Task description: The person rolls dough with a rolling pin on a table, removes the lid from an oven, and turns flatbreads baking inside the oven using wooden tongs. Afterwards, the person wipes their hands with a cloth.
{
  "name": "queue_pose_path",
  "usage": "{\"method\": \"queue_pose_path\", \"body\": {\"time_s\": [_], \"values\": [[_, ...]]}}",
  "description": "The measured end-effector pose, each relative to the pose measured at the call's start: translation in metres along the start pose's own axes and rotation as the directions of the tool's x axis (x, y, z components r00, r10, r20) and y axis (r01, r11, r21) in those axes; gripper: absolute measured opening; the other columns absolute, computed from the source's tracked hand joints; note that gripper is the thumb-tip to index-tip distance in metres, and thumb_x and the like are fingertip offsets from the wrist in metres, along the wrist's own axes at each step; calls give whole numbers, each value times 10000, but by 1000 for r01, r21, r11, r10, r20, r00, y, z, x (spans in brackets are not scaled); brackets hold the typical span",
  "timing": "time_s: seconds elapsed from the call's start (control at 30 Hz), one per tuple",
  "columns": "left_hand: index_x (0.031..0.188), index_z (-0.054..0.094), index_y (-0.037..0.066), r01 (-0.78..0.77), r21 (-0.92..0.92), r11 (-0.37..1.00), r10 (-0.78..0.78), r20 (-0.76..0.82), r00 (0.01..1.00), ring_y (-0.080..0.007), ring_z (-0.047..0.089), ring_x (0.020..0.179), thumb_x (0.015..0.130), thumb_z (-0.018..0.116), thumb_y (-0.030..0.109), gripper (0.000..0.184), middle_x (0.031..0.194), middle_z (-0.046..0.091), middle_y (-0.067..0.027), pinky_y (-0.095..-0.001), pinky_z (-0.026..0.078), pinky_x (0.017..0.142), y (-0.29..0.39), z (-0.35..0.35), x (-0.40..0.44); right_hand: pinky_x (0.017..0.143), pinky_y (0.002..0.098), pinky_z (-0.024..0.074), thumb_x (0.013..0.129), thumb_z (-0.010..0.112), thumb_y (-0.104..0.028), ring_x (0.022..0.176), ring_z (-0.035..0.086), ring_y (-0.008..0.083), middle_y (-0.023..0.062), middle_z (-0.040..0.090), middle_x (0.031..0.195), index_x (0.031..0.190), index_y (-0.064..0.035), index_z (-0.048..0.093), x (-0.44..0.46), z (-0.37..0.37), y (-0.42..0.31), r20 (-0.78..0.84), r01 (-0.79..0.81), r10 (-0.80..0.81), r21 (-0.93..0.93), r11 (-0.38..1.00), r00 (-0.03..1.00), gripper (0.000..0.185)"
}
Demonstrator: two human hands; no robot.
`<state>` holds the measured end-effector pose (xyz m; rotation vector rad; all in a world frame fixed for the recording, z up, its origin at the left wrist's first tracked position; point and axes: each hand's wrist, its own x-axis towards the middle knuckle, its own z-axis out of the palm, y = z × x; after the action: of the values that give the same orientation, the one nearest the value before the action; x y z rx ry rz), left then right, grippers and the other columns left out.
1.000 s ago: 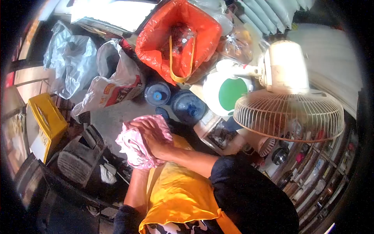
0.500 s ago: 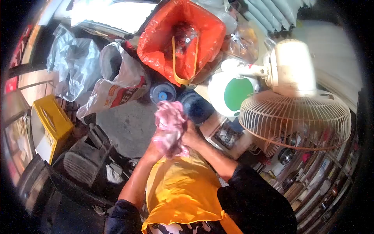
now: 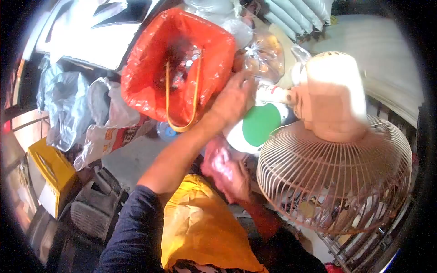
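My right hand (image 3: pixel 239 182) is closed around a crumpled pink cloth (image 3: pixel 218 164), low in front of the yellow apron (image 3: pixel 195 223). My left hand (image 3: pixel 232 100) reaches across above it, to the upper left of a white jug with a green label (image 3: pixel 261 125). Its fingers are blurred beside the jug's top, and whether they grip it I cannot tell. Left of that hand stands a bin lined with a red plastic bag (image 3: pixel 141 84), with a yellow strap (image 3: pixel 182 127) hanging over its near side.
A caged fan (image 3: pixel 334 173) stands close on the right. Behind the jug lies a knotted clear bag (image 3: pixel 264 54). Plastic bags (image 3: pixel 68 104), a yellow box (image 3: pixel 52 164) and a dark chair-like object (image 3: pixel 93 204) are at the left.
My left hand has left the pink cloth and moved up and right to the jug. My right hand has kept the cloth, lower and to the right. The view has shifted.
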<state>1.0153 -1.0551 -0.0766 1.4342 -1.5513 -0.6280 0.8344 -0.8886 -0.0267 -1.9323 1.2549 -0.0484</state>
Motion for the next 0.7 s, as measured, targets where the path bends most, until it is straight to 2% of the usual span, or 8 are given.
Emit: {"method": "queue_pose_path", "body": {"time_s": [0.03, 0.07, 0.17, 0.27, 0.33, 0.53, 0.67, 0.7], "values": [[1358, 398, -11, -75, 142, 987, 61, 99, 993, -436, 360, 1306, 775, 535, -6, 599, 1399, 347, -295, -443, 346, 1087, 0, -3, 15, 824, 408, 472, 808, 677, -118, 954, 562, 330, 201, 540, 1079, 1122, -32, 528, -1, -8, -16, 19, 100, -99, -94, 990, 995, 358], [1326, 436, -24, -16, 281, 960, -77, 315, 946, -451, 345, 1309, 783, 517, -1, 549, 1392, 364, -290, -431, 306, 1118, -15, 11, 30, 814, 406, 471, 820, 667, -125, 926, 560, 323, 190, 542, 1046, 1108, -33, 526, -6, -12, -24, 47, 136, -131, -118, 984, 990, 333], [1263, 511, -31, 142, 166, 976, -153, 56, 987, -464, 331, 1312, 774, 521, -3, 490, 1340, 430, -284, -445, 267, 1137, -43, 56, 33, 803, 411, 469, 823, 659, -140, 897, 556, 335, 188, 540, 1010, 1095, -29, 521, -35, 10, -5, 83, -114, 102, 169, 979, 991, 325], [1228, 527, -74, 156, 111, 982, -182, 292, 939, -471, 335, 1303, 757, 514, -20, 474, 1279, 487, -280, -448, 283, 1128, -60, 62, 26, 801, 424, 463, 808, 667, -156, 902, 551, 364, 197, 540, 1006, 1086, -19, 517, -44, 19, 0, 111, -166, 152, 141, 976, 982, 344], [1204, 509, -128, 48, 6, 999, -49, 121, 991, -462, 367, 1275, 744, 498, -39, 469, 1252, 499, -282, -448, 309, 1108, -64, 56, 15, 798, 423, 457, 811, 675, -176, 913, 555, 363, 194, 543, 1002, 1088, -24, 518, -41, 24, 8, 141, -119, 93, 189, 975, 986, 353], [1209, 477, -154, -217, 147, 965, 198, 137, 971, -436, 380, 1268, 716, 469, -110, 496, 1281, 476, -272, -418, 348, 1089, -67, 53, -4, 801, 418, 455, 815, 673, -177, 918, 560, 364, 197, 546, 1000, 1086, -33, 523, -36, 35, 16, 184, -172, 147, 128, 977, 972, 342], [1229, 463, -151, -132, -8, 991, 133, 50, 990, -419, 372, 1286, 717, 455, -124, 513, 1282, 470, -285, -402, 349, 1089, -83, 71, -16, 800, 419, 456, 824, 666, -192, 922, 566, 361, 199, 548, 1000, 1082, -27, 522, -18, 30, 0, 163, -181, 156, 149, 972, 974, 338], [1242, 458, -142, -104, -114, 988, 112, 65, 992, -409, 366, 1296, 731, 457, -113, 513, 1291, 462, -287, -401, 341, 1095, -73, 62, -13, 805, 420, 456, 826, 667, -201, 929, 568, 359, 202, 549, 1003, 1083, -26, 521, 2, 16, -25, 11, 104, -106, 80, 991, 994, 343]]}}
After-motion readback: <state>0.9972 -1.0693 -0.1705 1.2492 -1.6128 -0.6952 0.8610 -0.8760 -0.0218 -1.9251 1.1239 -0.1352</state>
